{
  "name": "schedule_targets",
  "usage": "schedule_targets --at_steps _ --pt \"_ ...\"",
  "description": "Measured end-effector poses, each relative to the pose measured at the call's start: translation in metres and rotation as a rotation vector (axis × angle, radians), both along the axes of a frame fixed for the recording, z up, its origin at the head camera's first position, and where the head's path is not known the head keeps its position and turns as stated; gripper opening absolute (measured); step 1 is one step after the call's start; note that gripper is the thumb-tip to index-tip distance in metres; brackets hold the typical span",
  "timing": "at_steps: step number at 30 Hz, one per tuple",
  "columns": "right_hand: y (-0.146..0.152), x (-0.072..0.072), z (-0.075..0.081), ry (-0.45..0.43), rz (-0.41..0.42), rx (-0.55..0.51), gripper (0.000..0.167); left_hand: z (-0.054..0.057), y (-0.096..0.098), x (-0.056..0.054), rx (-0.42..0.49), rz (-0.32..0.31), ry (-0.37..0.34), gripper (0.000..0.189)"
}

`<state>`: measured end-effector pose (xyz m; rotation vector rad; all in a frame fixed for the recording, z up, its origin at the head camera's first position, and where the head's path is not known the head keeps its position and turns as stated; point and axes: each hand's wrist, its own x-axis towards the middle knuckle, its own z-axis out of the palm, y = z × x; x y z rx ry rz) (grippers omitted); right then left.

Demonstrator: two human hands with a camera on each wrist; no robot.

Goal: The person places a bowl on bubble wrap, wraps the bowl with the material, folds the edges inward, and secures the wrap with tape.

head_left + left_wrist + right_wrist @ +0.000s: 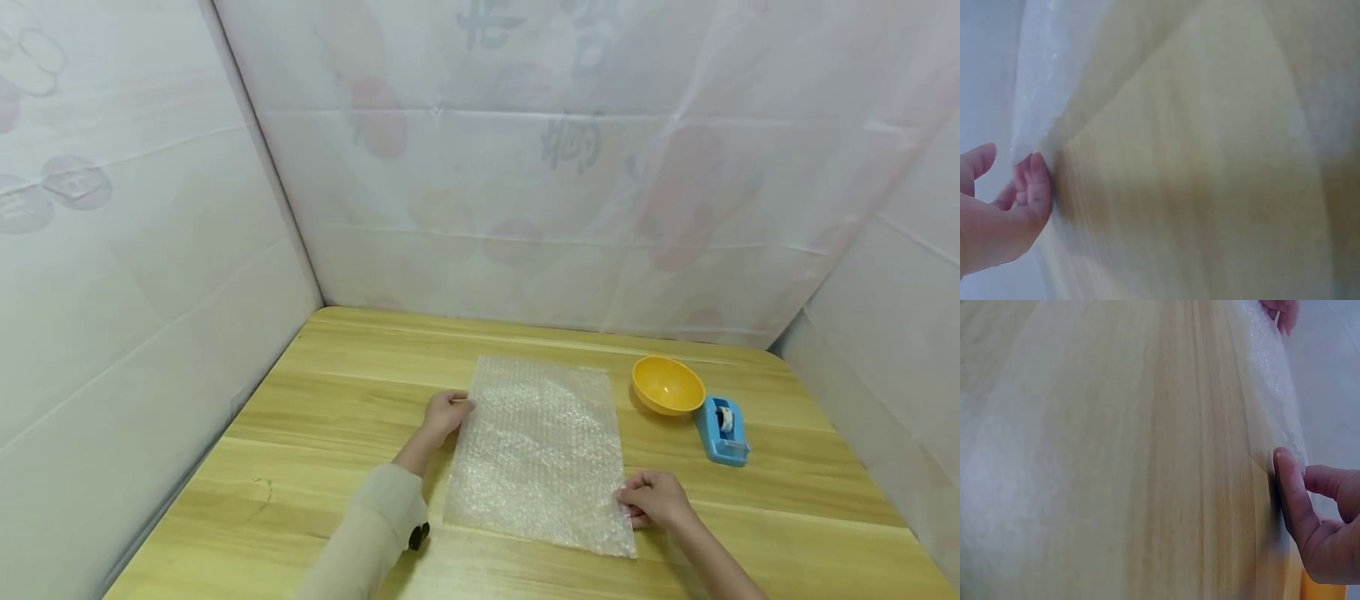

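Note:
A clear sheet of bubble wrap (543, 450) lies on the wooden table in front of me. My left hand (447, 412) is at its left edge, fingertips right at the plastic. In the left wrist view the thumb (984, 159) stands apart from the other fingers. Near the lower right corner, my right hand (652, 497) pinches the sheet's edge between thumb and fingers. The right wrist view shows this pinch at the bubble wrap (1279, 406) up close, with the left hand (1283, 314) at the sheet's far side.
A yellow bowl (667, 385) stands right of the sheet, towards the back. Beside it is a blue tape dispenser (723, 446) with a roll of tape. Pale printed cloth walls (480, 183) surround the wooden table (337, 400) at the back and sides.

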<state>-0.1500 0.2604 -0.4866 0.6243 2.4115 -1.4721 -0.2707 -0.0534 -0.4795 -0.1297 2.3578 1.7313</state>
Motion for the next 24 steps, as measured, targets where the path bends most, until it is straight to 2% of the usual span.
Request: schedule_targets --at_steps 3,10,18,24 --pt "-0.001 0.0 0.0 0.005 0.003 0.003 0.012 -0.001 0.002 -0.003 -0.045 0.006 0.037 0.034" --pt "-0.002 0.0 0.001 -0.009 0.003 0.021 0.013 -0.005 0.006 -0.007 -0.118 0.06 0.065 0.023" --pt "-0.002 0.0 0.002 -0.006 -0.009 -0.002 0.012 -0.002 0.01 -0.008 -0.2 0.072 0.056 0.023" --pt "-0.001 -0.001 0.001 -0.002 -0.011 -0.017 0.012 -0.002 0.012 -0.011 -0.237 0.064 0.086 0.02"
